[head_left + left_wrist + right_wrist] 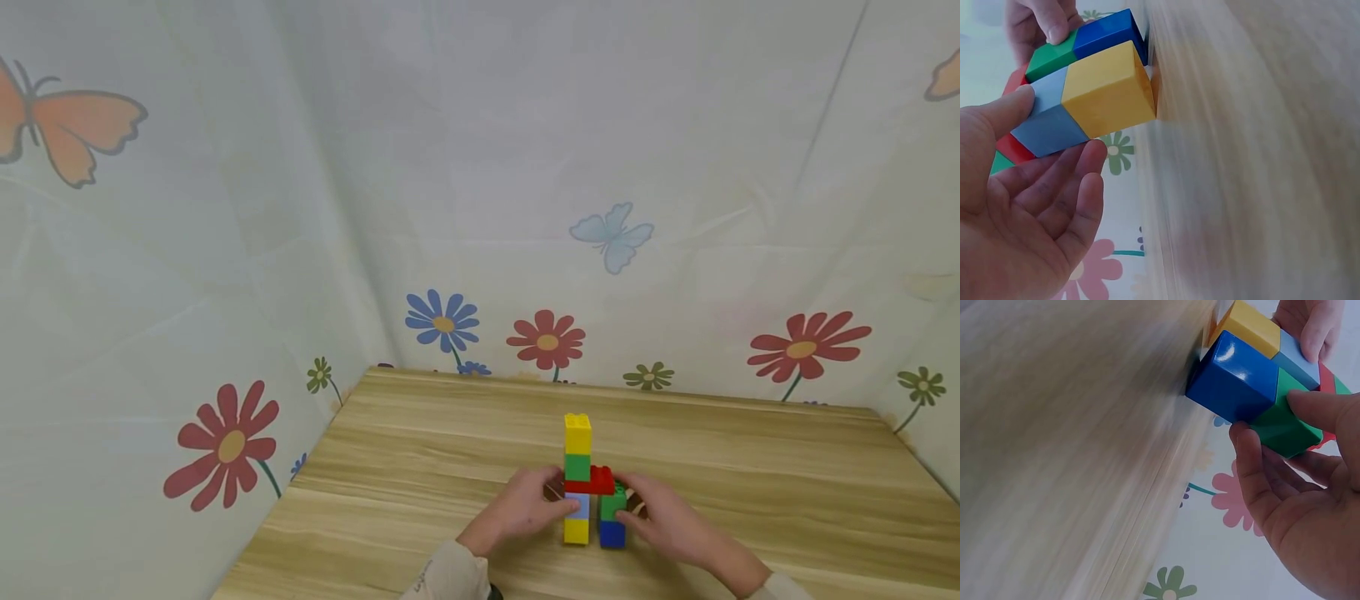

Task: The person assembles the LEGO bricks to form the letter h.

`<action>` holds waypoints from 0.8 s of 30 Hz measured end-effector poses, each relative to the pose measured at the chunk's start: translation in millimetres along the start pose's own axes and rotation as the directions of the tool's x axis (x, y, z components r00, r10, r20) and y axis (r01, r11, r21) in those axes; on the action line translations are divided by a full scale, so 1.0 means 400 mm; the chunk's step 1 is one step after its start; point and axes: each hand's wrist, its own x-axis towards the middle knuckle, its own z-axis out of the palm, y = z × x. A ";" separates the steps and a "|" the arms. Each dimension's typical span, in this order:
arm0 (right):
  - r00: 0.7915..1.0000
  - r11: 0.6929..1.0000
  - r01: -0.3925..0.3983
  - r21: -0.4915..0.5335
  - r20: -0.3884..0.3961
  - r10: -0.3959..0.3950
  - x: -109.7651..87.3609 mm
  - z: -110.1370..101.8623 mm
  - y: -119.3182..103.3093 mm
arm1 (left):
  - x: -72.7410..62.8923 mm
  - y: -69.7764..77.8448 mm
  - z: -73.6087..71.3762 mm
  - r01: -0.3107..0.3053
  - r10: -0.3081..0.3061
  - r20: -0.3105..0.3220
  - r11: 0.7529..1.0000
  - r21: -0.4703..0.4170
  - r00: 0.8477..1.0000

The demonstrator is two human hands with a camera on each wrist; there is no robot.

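Note:
A structure of toy building blocks stands on the wooden table. Its left column has a yellow block (576, 532) at the bottom, a light blue block (1054, 114) above, then a long red block (602, 480), a green block (577, 467) and a yellow block (577, 435) on top. To the right, a blue block (1233, 376) carries another green block (1286, 419), and the red block reaches over to it. My left hand (528, 504) holds the light blue block between thumb and fingers. My right hand (671, 521) grips the lower green block from the right.
The wood-grain table (420, 433) extends on both sides of the blocks. Behind it and at its sides hangs a pale cloth (480, 167) printed with flowers and butterflies. The cloth meets the table's back edge.

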 end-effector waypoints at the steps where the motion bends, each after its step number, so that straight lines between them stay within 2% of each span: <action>1: 1.000 1.000 -0.006 -0.004 -0.002 0.006 0.000 0.000 -0.001 | 0.000 0.001 0.000 0.004 -0.004 -0.003 1.000 0.002 1.000; 11: 0.999 0.998 -0.036 -0.042 0.007 0.037 0.001 -0.002 -0.005 | 0.007 -0.006 0.010 0.012 -0.012 -0.004 1.000 -0.013 1.000; 19: 1.000 1.000 -0.005 -0.015 0.019 0.006 0.004 0.006 0.003 | 0.008 -0.012 0.013 0.010 -0.010 0.023 1.000 -0.008 1.000; 24: 0.999 0.999 -0.030 0.009 0.027 0.030 0.005 0.012 0.004 | 0.005 -0.008 0.012 0.007 -0.007 0.030 1.000 0.001 1.000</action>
